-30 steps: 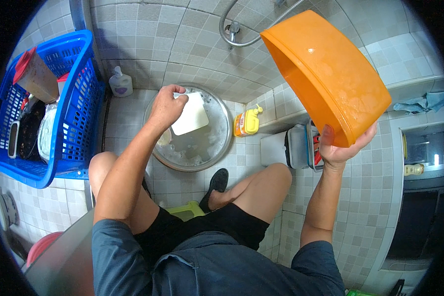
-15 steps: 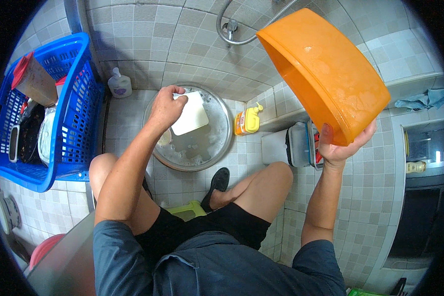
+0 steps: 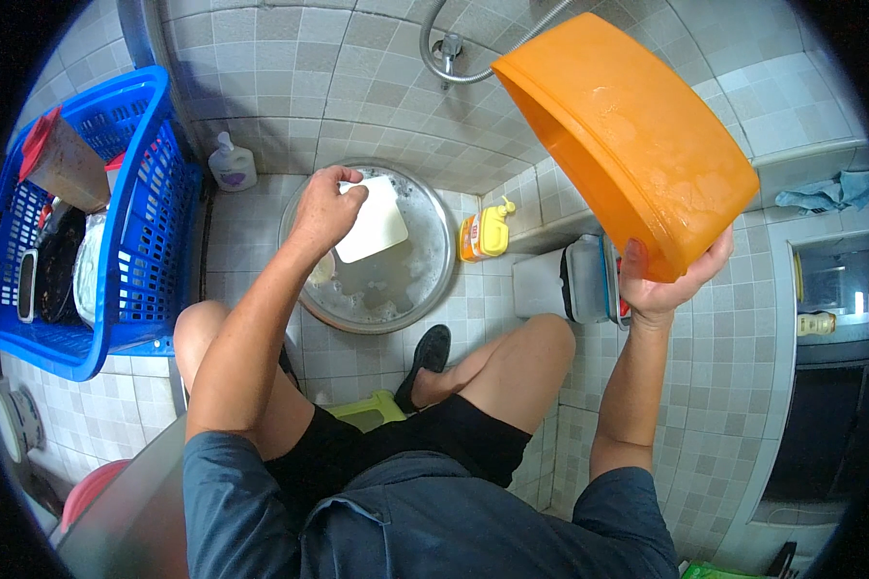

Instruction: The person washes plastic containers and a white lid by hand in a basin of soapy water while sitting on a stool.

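My left hand (image 3: 328, 207) pinches the corner of a flat white square piece (image 3: 373, 224) with rounded corners; its exact kind is unclear. It is over a round metal basin (image 3: 450, 246) of cloudy, sudsy water. On the right, my right hand (image 3: 674, 275) grips the lower end of a big orange plastic tub (image 3: 661, 130), raised and tilted on its side. Wet streaks show on the tub's outer face. A small pale object (image 3: 322, 270) lies in the basin beside my left wrist, partly hidden.
A yellow pump jug (image 3: 484, 234) stands right of the basin, near stacked plastic containers (image 3: 562, 284). At left is a blue basket (image 3: 116, 314) of kitchenware, with a white pump bottle (image 3: 232, 164) by the wall. A shower hose (image 3: 427, 43) hangs ahead.
The orange tub has shifted slightly left and up in the picture with my right hand. My left hand and the white piece stay almost in place.
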`<state>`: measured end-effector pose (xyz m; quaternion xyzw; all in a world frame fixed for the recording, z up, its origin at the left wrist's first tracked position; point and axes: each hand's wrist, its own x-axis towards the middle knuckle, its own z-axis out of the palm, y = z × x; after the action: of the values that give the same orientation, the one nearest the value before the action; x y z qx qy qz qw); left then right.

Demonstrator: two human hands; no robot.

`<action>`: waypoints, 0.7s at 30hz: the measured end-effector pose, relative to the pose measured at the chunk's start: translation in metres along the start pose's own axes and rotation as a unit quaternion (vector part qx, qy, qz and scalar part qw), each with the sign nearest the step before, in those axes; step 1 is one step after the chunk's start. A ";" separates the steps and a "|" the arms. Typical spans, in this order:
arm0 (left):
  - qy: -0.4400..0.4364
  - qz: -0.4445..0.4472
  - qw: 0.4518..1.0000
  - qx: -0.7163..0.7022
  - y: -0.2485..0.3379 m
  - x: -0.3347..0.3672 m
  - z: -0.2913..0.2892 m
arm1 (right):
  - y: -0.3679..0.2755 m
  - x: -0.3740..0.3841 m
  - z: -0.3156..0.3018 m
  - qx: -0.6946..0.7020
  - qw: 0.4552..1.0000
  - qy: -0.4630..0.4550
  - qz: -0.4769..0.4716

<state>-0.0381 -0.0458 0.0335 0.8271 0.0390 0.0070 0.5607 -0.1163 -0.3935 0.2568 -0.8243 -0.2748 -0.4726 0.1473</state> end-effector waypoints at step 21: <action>0.001 0.001 0.999 -0.035 -0.002 0.004 0.001 | -0.046 -0.105 0.057 -0.158 0.974 -0.133 0.094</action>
<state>-0.0340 -0.0459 0.0314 0.8069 0.0384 0.0103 0.5893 -0.1462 -0.3610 0.1364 -0.9146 -0.1350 -0.3806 0.0207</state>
